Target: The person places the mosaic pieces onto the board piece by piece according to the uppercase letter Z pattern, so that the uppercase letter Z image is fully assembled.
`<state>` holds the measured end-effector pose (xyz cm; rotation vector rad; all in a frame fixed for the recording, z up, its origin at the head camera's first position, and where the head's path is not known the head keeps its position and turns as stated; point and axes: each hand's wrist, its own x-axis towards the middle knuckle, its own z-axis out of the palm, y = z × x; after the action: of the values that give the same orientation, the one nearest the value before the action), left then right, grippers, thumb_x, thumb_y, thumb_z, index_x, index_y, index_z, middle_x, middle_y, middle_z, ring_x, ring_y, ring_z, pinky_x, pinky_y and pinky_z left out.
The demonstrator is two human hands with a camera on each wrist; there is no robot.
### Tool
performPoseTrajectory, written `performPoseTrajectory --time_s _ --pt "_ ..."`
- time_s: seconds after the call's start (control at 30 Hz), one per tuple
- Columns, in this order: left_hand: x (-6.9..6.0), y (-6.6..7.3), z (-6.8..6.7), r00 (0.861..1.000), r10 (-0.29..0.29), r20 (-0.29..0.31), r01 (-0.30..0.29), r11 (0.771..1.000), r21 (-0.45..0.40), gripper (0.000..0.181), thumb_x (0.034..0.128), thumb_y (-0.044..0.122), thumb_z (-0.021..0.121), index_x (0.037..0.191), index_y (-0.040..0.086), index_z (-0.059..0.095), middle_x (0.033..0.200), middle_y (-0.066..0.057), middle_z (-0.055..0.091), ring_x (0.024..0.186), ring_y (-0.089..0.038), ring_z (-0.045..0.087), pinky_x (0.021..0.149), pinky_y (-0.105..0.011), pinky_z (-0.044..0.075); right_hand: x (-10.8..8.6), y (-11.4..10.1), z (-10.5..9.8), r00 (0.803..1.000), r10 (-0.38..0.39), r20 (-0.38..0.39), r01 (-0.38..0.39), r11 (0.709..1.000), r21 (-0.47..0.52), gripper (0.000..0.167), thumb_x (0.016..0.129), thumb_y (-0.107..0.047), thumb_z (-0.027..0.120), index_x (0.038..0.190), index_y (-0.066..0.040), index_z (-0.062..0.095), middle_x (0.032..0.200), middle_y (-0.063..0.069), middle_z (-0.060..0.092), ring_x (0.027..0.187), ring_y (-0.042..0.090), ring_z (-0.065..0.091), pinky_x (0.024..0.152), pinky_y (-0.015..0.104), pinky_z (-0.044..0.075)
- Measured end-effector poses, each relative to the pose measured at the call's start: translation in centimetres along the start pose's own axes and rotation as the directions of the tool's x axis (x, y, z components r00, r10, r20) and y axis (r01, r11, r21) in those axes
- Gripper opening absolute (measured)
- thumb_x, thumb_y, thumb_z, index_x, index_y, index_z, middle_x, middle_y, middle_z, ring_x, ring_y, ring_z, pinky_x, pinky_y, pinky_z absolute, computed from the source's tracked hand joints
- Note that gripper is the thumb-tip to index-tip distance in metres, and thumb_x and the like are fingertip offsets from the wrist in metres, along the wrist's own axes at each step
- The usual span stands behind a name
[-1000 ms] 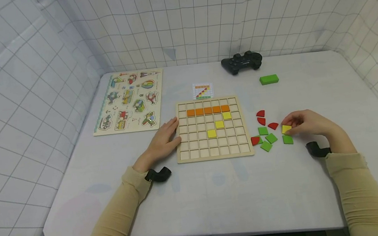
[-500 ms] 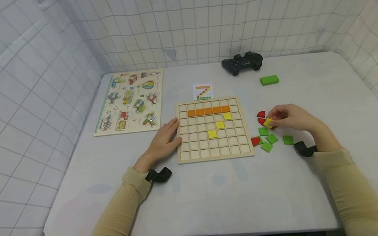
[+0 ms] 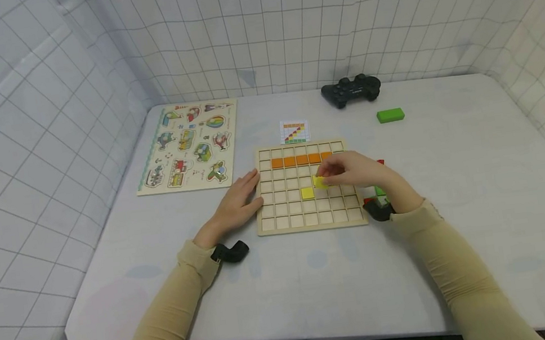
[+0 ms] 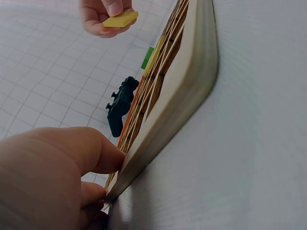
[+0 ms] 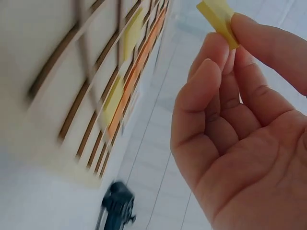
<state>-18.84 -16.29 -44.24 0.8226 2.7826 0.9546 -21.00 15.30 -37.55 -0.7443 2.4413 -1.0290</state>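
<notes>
My right hand point(image 3: 354, 170) pinches a yellow square tile point(image 5: 219, 19) between thumb and fingertips, held over the wooden grid board point(image 3: 312, 228) and apart from it. My left hand point(image 3: 233, 203) rests against the board's left edge, with thumb and fingertips touching the frame in the left wrist view. A row of orange tiles point(image 3: 301, 160) lies near the board's far side. One yellow tile point(image 3: 307, 193) sits in a square below and left of the held one. Other yellow tiles point(image 5: 133, 36) in the grid are hidden by my right hand in the head view.
Green tiles point(image 3: 380, 191) and red pieces lie right of the board, mostly hidden under my right wrist. A small pattern card point(image 3: 294, 131) lies behind the board. Farther back are a black game controller point(image 3: 350, 90) and a green block point(image 3: 390, 115). A picture puzzle point(image 3: 188, 146) lies left.
My right hand picked up the yellow tile from the right side and has carried it left, past the loose pieces, over the board. My left hand has stayed at the board's edge.
</notes>
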Motion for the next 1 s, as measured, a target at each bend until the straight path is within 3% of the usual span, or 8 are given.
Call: performPoseTrajectory --time_s 0.17,0.43,0.7,1.0 --pt "0.0 0.0 0.0 1.000 0.004 -0.004 -0.004 1.000 -0.004 0.062 0.0931 0.022 0.048 0.144 -0.006 0.028 0.152 -0.018 0.023 0.140 -0.029 0.018 0.117 -0.036 0.010 2.0 -1.7 1.5 0.996 -0.051 0.069 0.052 0.999 -0.013 0.016 0.091 -0.014 0.062 0.104 -0.007 0.066 0.091 0.002 0.063 0.084 0.016 0.056 0.078 0.030 0.050" --pt "0.0 0.0 0.0 1.000 -0.008 0.008 0.008 1.000 -0.004 0.061 0.0941 0.023 0.048 0.145 -0.004 0.028 0.153 -0.015 0.022 0.141 -0.027 0.018 0.117 -0.034 0.009 3.7 -2.8 3.5 0.988 -0.060 0.143 0.066 0.997 -0.038 0.011 0.088 -0.011 0.063 0.098 -0.010 0.066 0.085 0.001 0.062 0.079 0.016 0.055 0.075 0.028 0.049" --pt "0.1 -0.1 0.1 1.000 -0.024 0.014 0.024 1.000 0.005 0.061 0.0939 0.022 0.047 0.145 -0.004 0.027 0.153 -0.015 0.021 0.141 -0.027 0.017 0.117 -0.034 0.009 4.2 -2.4 4.6 0.981 -0.041 0.187 0.045 0.999 -0.016 0.005 0.086 -0.009 0.065 0.092 -0.009 0.066 0.082 0.000 0.062 0.076 0.015 0.056 0.072 0.028 0.050" --pt "0.1 0.0 0.0 1.000 -0.012 0.008 0.012 1.000 0.003 0.062 0.0933 0.022 0.048 0.145 -0.004 0.027 0.153 -0.016 0.022 0.141 -0.028 0.018 0.117 -0.034 0.009 4.0 -2.5 4.7 0.984 -0.011 0.177 0.018 0.999 -0.040 0.007 0.084 -0.012 0.069 0.091 -0.010 0.068 0.083 -0.001 0.064 0.078 0.015 0.057 0.072 0.028 0.050"
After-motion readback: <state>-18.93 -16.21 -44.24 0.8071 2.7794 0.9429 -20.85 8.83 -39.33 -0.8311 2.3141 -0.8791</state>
